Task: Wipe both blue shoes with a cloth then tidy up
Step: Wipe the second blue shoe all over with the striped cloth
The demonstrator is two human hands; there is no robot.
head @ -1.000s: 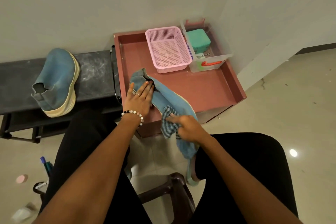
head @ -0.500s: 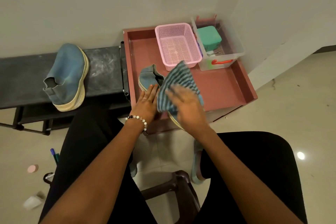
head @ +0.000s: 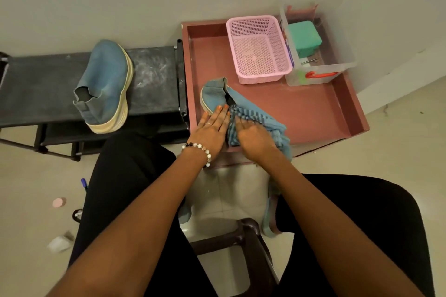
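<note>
Hands at the near edge of the tray, side by side. The right hand presses down on a blue-and-dark striped cloth, fingers curled into the fabric and gripping it against the upper of a blue slip-on fabric shoe with a cream sole. The left hand lies flat and spread on the same shoe, palm down, orange-painted fingertips touching the heel side just beside the cloth; it is steadying, not clenched. A ring shows on one finger, and a bracelet of white and dark beads circles the wrist.

That shoe lies inside a reddish-brown square tray with raised walls, heel toward the far left, toe end buried under the cloth and the right hand. At the back of the tray stands a pink perforated plastic basket, and just beside it, to the right, a clear plastic box holding a teal block and something with a red handle.

Out to the left, well apart from the hands, the second blue slip-on shoe sits on a dusty black bench, tilted on its side with its cream sole facing right. Below, the person's black-clad legs frame a dark brown stool on the pale tiled floor.
</note>
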